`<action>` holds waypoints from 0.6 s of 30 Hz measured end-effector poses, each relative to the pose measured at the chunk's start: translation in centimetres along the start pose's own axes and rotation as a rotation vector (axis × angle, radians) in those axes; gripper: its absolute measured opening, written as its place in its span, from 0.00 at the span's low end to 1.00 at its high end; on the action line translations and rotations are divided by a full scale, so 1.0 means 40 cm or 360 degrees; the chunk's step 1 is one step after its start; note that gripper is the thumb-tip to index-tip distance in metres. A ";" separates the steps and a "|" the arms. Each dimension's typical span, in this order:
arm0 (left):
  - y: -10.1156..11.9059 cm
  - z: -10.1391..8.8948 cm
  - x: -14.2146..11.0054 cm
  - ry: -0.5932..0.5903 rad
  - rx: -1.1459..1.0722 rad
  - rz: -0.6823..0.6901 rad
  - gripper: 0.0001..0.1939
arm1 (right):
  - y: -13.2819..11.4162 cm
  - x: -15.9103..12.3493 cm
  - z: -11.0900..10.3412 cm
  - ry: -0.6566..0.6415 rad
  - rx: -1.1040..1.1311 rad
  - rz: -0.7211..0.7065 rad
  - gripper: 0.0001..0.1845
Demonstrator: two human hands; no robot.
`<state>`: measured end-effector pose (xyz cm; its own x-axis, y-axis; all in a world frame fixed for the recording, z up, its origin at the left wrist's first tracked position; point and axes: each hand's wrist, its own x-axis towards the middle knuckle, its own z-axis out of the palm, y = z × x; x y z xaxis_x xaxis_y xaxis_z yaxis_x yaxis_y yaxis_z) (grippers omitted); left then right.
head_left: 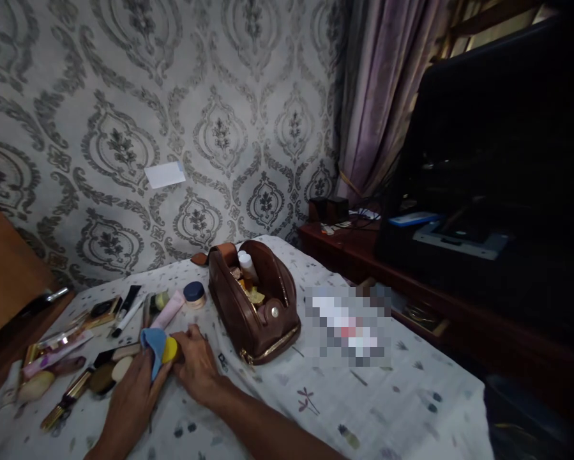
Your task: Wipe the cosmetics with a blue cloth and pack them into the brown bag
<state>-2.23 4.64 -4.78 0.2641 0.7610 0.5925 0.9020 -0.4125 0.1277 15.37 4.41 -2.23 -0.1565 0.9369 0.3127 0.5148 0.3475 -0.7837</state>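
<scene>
My left hand (134,390) is closed on a light blue cloth (156,345), which bends upward beside a small round yellow item (170,350). The fingers of my right hand (195,365) pinch this yellow item from the right, and the cloth touches it or lies very near. Whether it is a lid or a small container I cannot tell. Just right of my hands stands a brown leather toiletry bag (258,332), unzipped, with white-capped bottles (247,267) and other small items inside. A jar with a dark blue lid (194,294) and a pink tube (168,309) lie behind my hands.
Several cosmetics, including a gold-and-black tube (69,399), a beige sponge (36,387) and a black-and-white tube (126,317), spread across the left of the patterned cloth (325,415). A blurred-out object (348,326) lies right of the bag. A dark red desk (337,246) stands beyond.
</scene>
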 end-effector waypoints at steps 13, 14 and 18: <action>0.042 -0.043 0.029 -0.0141 0.0027 0.0036 0.22 | 0.017 0.038 0.000 0.0137 0.0020 0.0102 0.17; 0.043 -0.045 0.030 -0.0157 0.0048 0.0056 0.22 | 0.022 0.041 0.003 0.0133 0.0027 0.0081 0.18; 0.042 -0.048 0.027 -0.0147 0.0146 0.0113 0.21 | 0.034 0.046 0.006 0.0143 0.0026 -0.0007 0.17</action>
<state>-1.10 3.81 -2.38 0.3551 0.7761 0.5211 0.9062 -0.4227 0.0121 15.58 6.61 -2.87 -0.0822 0.9285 0.3622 0.5003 0.3528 -0.7907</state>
